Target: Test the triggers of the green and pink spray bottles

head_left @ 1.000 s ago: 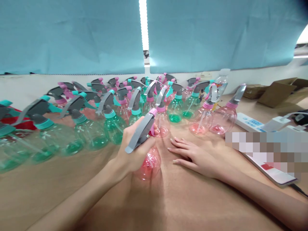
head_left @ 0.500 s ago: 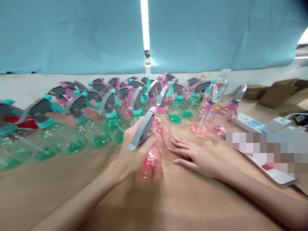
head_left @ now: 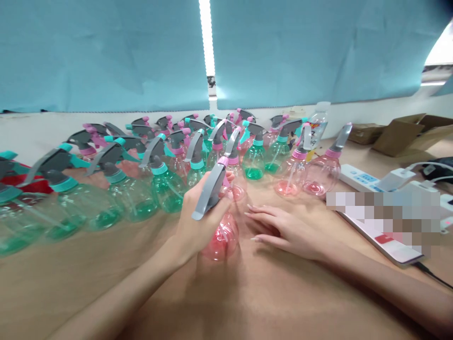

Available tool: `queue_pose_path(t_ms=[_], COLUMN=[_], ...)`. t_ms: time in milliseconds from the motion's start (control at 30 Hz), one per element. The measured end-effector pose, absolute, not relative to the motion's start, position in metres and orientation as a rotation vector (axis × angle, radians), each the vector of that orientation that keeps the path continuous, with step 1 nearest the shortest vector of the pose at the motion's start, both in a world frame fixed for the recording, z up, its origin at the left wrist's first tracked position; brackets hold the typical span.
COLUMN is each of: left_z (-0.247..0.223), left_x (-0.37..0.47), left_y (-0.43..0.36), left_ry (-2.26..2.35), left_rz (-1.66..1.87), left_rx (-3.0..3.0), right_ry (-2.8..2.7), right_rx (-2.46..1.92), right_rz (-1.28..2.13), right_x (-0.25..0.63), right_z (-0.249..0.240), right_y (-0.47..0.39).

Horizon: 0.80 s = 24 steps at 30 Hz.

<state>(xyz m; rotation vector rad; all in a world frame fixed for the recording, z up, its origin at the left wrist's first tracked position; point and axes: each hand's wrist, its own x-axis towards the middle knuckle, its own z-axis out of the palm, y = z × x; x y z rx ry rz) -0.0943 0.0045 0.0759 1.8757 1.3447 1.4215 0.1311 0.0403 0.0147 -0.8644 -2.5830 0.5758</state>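
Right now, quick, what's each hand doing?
Left hand: closed around the upper part of a pink spray bottle.
Right hand: open, palm down, holding nothing.

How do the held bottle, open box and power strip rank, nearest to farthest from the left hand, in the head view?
1. Held bottle: in the left hand.
2. Power strip: right side, past the right hand.
3. Open box: farther back on the right.
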Motion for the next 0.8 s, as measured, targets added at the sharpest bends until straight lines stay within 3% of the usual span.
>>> queue_pose_path(t_ms=[367, 800], left_z=[0.072, 0.076], left_x=[-0.041, 0.023], left_y=[0.025, 0.073], left_ry=[1.263, 1.208], left_rz=[1.416, 1.323], left_rx=[1.948, 1.934], right_ry=[-2.363, -2.077], right_rx=[-0.876, -1.089], right_rz=[0.451, 0.372], right_x=[0.133, 0.156], right_z=[0.061, 0.045], right_y=[0.01, 0.047])
